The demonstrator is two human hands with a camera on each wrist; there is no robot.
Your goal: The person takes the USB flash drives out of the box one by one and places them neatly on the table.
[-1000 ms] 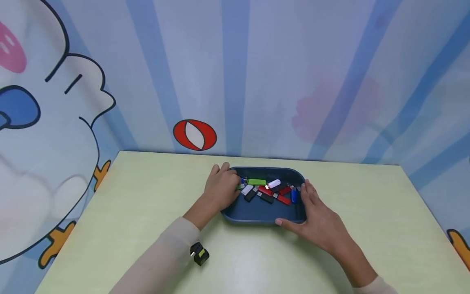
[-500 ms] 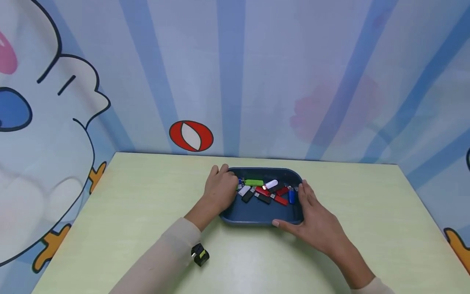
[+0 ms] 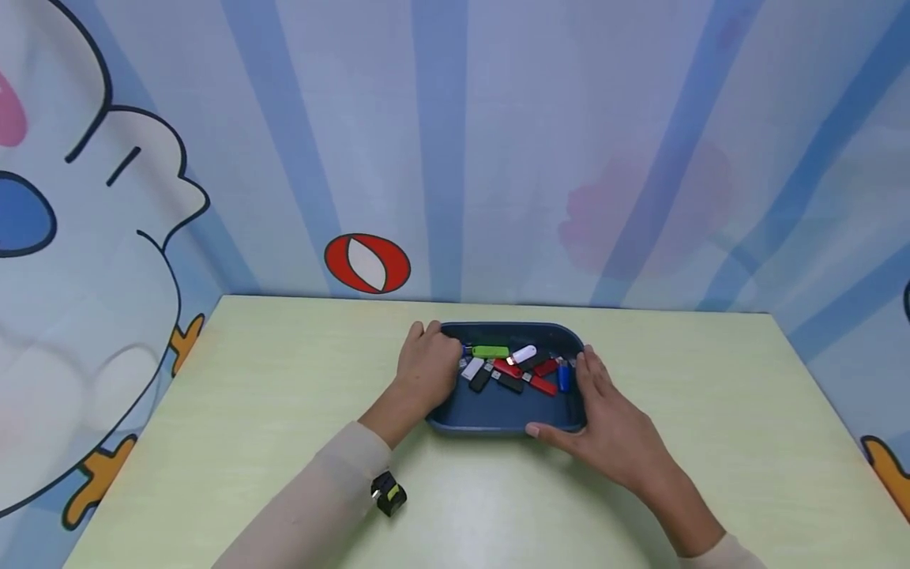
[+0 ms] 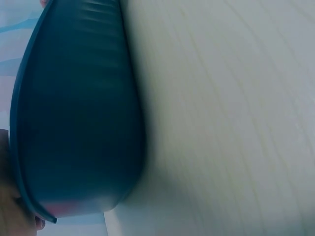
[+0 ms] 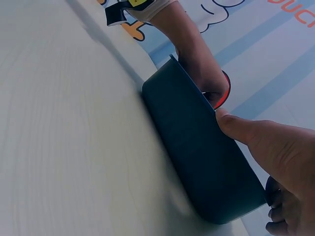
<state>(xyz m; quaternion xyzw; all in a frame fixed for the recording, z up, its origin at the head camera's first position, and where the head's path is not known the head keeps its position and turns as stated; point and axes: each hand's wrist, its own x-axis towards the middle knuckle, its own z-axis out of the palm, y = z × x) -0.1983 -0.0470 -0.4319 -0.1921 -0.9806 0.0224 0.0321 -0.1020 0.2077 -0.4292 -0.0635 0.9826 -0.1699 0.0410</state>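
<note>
A dark blue plastic tray [image 3: 490, 412] stands on the table, with several USB flash drives in it. Among them show a green one [image 3: 490, 352], a white one [image 3: 522, 355], a blue one [image 3: 564, 377] and a red one [image 3: 543, 385], plus black ones. My left hand [image 3: 430, 365] grips the tray's left end, its bent fingers over the rim and partly hidden. At the right end my right hand [image 3: 620, 431] holds the corner, thumb along the front rim and fingers against the side. In the right wrist view that thumb [image 5: 234, 125] lies on the rim.
The pale yellow-green table [image 3: 298, 356] meets a printed blue wall [image 3: 519, 158] just behind the tray. A black device [image 3: 389, 494] sits by the left sleeve [image 3: 313, 498].
The camera view has shifted slightly, so the tray and hands appear a little further left. Both hands stay on the tray, and the flash drives keep their arrangement.
</note>
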